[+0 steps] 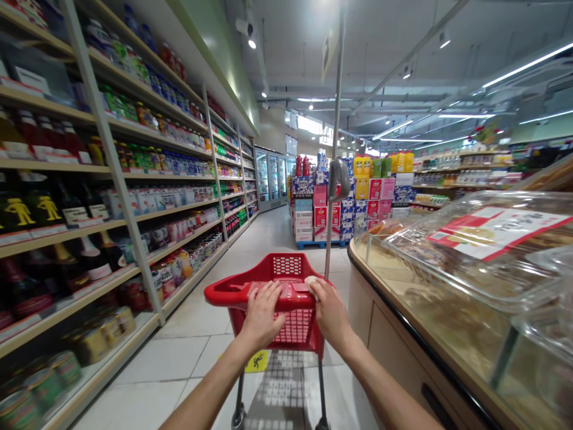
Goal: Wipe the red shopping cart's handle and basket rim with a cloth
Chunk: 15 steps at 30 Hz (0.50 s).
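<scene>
Presently: Red Shopping Cart, Two Hands at the Handle

Left hand (262, 310): is lying over the handle (224, 294) left of its right-hand end; the fingers are resting loosely and fairly straight across the top, the thumb standing apart.
Right hand (330, 310): is curling its fingers closed over the right end of the handle; a white scrap (310, 281), perhaps tissue, is showing at the fingertips.
Shopping cart (286, 266), red, lattice-walled: is standing directly ahead of both hands, on pale floor tiles (152, 406).
Yellow floor marking (257, 361): is showing beneath the cart, partly covered by it.
Counter (380, 325), wood-fronted, dark-edged: is running along the right side, carrying clear plastic packages (452, 269); one is bearing a red-and-white label (496, 232).
Shelving (154, 254): is lining the left side, holding dark bottles (95, 258) nearby, green cans (65, 367) below, and many bottles and packs further along.
Metal pole (338, 113): is rising behind the right hand, its foot being hidden; a grey fitting (339, 179) is sitting partway up.
Stacked cartons (326, 216): are standing on a blue pallet (308, 245), yellow bottles (362, 165) topping them.
Glass-door coolers (271, 173): are closing the far aisle.
</scene>
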Motion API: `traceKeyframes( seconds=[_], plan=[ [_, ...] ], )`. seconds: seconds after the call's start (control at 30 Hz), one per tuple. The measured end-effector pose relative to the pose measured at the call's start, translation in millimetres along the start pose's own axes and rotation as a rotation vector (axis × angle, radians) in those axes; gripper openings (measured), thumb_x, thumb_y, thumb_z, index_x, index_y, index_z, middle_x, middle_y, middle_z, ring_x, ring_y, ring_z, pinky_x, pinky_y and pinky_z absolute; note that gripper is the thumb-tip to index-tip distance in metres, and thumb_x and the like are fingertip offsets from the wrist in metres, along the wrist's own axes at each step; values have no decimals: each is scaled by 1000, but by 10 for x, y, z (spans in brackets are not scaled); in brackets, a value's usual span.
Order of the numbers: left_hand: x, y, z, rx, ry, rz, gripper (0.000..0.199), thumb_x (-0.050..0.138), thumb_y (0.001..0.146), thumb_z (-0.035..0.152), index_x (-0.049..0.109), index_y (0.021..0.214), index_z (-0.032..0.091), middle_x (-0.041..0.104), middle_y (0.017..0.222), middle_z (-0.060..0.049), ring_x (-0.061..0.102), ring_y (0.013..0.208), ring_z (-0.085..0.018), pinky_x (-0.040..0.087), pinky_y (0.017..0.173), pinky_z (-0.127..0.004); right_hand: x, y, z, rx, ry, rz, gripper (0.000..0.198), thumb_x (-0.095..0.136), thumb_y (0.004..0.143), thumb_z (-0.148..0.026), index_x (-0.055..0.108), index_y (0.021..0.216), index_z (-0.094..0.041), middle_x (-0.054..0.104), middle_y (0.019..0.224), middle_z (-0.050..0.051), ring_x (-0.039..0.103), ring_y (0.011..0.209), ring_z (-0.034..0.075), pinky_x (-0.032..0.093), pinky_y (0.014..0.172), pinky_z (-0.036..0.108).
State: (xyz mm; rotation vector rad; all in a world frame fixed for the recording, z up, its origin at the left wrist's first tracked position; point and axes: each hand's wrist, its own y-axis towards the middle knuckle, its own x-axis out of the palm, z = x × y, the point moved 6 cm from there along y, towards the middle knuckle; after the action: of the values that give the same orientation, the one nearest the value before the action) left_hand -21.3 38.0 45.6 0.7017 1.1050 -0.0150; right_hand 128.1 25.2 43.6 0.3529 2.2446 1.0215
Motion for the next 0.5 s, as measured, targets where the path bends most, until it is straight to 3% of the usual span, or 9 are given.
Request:
traceKeyframes(
  seconds=[0.13,0.23,0.37,0.43,0.5],
  plan=[
    [15,113,179,-46,-256,159,45,34,80,25,37,124,16,42,131,-9,36,121,-17,30,101,-41,154,75,-187,147,401,-94,40,32,87,-32,47,122,-20,49,124,7,42,116,19,32,98,37],
    [146,191,334,-41,-191,218,43,33,82,26,38,123,15,45,127,-10,37,121,-19,32,101,-42,213,108,-238,245,537,-66,48,22,89,-40,37,128,-18,49,124,8,43,116,18,36,96,35],
    [218,185,368,87,46,170,35,42,77,19,51,110,14,51,121,-12,39,118,-23,34,99,-43,71,109,-1,85,133,-28,43,33,86,-40,48,119,-17,54,117,10,45,113,22,29,98,42],
    [107,121,188,94,118,173,31,42,77,19,54,106,15,48,123,-11,38,119,-23,37,97,-39,31,102,164,2,-51,-75,39,35,85,-36,53,113,-17,60,106,10,51,103,22,30,95,44],
    [-78,47,-111,-4,167,222,29,40,78,19,55,103,16,47,124,-10,40,118,-23,39,95,-37,35,101,277,-29,-121,-133,37,33,86,-32,52,113,-16,63,97,8,56,91,20,35,89,40]
  ],
)
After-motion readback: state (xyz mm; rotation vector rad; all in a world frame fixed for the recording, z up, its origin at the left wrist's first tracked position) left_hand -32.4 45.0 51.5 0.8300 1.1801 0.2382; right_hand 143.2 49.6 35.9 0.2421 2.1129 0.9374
